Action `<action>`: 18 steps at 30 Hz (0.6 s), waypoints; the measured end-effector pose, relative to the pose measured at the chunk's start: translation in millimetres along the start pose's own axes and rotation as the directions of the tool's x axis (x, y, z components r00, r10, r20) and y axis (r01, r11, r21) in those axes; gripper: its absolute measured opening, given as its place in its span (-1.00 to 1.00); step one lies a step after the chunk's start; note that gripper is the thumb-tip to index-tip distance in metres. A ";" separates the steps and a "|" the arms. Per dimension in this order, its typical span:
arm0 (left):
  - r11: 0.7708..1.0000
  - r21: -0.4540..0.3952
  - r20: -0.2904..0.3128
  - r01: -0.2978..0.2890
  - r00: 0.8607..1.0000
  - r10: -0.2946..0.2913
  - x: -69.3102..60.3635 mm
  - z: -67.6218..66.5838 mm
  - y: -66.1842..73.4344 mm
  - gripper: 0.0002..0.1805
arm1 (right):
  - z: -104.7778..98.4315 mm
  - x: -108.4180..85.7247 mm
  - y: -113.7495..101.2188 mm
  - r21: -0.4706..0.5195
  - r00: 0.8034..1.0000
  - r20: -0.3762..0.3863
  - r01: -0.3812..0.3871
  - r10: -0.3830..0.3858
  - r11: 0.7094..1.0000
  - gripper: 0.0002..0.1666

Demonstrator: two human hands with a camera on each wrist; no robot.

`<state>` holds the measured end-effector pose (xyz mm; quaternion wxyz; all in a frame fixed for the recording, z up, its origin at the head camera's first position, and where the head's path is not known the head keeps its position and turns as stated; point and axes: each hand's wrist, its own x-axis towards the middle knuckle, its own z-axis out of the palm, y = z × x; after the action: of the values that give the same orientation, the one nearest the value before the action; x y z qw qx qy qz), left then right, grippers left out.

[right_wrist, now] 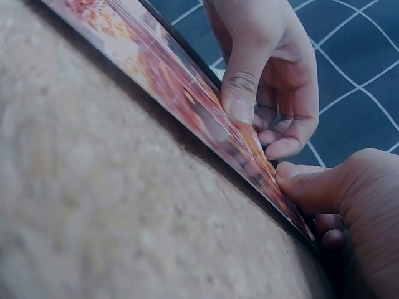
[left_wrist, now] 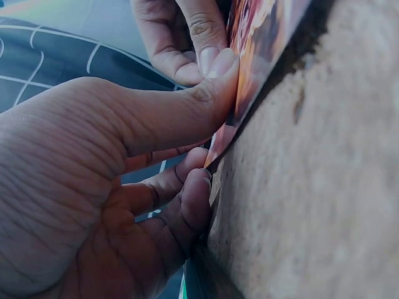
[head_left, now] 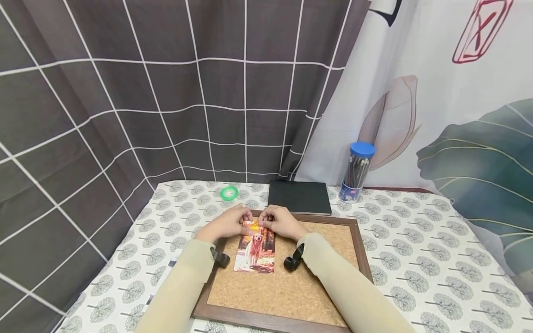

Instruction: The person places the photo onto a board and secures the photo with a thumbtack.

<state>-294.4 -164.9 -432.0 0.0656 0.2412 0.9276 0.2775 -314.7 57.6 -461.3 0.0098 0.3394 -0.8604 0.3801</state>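
Photo [head_left: 255,256] lies on board [head_left: 291,296], far-left part. Left hand [head_left: 226,225] and right hand [head_left: 284,222] pinch its far edge, fingers curled. Likely positioning; next move seems to call for squaring it.

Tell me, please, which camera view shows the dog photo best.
The head view: it shows the photo from above, the dog in plain sight. Both wrist views catch only part of it, steeply slanted, without a recognizable dog.
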 end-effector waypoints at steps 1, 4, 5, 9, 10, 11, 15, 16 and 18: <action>1.000 0.000 0.001 0.002 1.000 -0.002 -0.4 0.3 0.0 -0.59 | 0.5 -0.3 0.0 -0.001 1.000 -0.002 -0.002 0.002 1.000 -0.95; 1.000 0.001 0.000 0.006 1.000 -0.006 -0.8 0.7 -0.4 -0.59 | 1.3 -0.7 0.3 -0.002 1.000 -0.010 -0.002 0.002 1.000 -0.95; 1.000 0.003 0.000 0.005 1.000 -0.005 -0.5 0.8 -0.4 -0.59 | 1.1 -0.7 0.5 -0.002 1.000 -0.011 -0.004 0.004 1.000 -0.95; 1.000 0.008 0.001 -0.002 1.000 0.002 0.2 0.8 -1.1 -0.60 | 0.5 -0.5 1.1 0.001 1.000 -0.008 -0.007 0.007 1.000 -0.97; 1.000 0.009 0.000 -0.005 1.000 0.005 0.3 0.8 -1.3 -0.59 | 0.3 -0.7 1.0 0.005 1.000 -0.006 -0.005 0.005 1.000 -0.96; 1.000 0.010 -0.001 -0.006 1.000 0.006 0.1 0.7 -1.4 -0.59 | 0.2 -0.9 1.1 0.008 1.000 -0.005 -0.004 0.004 1.000 -0.95; 1.000 0.006 -0.001 -0.002 1.000 0.002 -0.2 0.9 -0.9 -0.59 | 0.0 -1.4 0.6 0.017 1.000 -0.006 0.002 -0.001 1.000 -0.96; 1.000 0.004 -0.001 -0.001 1.000 0.001 -0.4 0.9 -1.0 -0.60 | 0.1 -1.3 0.7 0.020 1.000 -0.008 0.001 -0.001 1.000 -0.97; 1.000 0.000 -0.004 0.000 1.000 0.000 -0.8 1.4 -0.9 -0.60 | 0.6 -1.6 0.8 0.024 1.000 -0.014 -0.001 0.001 1.000 -0.96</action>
<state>-293.7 -165.3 -433.6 0.0638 0.2405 0.9278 0.2780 -313.9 58.5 -462.7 0.0117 0.3364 -0.8558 0.3928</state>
